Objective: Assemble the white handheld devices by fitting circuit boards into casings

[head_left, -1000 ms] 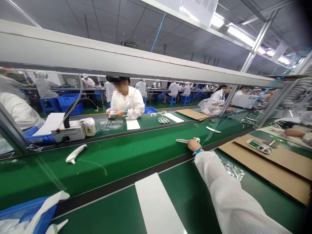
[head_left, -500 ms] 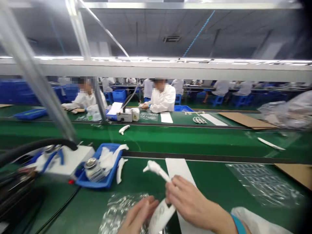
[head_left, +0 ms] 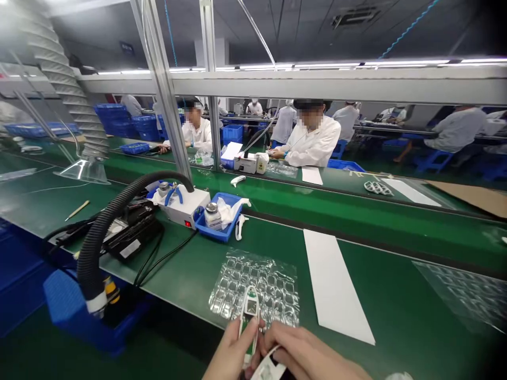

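I've got both hands at the near edge of the counter [head_left: 356,232], just in front of the bubble wrap [head_left: 257,285]. My left hand [head_left: 229,356] pinches the white part [head_left: 249,322] upright, its small window facing me. My right hand [head_left: 312,356] curls beside it, fingers on a second white piece [head_left: 269,369]. Beyond the wrap sits the blue tray [head_left: 219,219].

Factory hall, green conveyor belt [head_left: 356,211], strip lights [head_left: 277,66].

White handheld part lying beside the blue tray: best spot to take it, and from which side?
Take the white part at its slim middle, from above. It lies flat on the green table, its right side open; the blue tray crowds its left.
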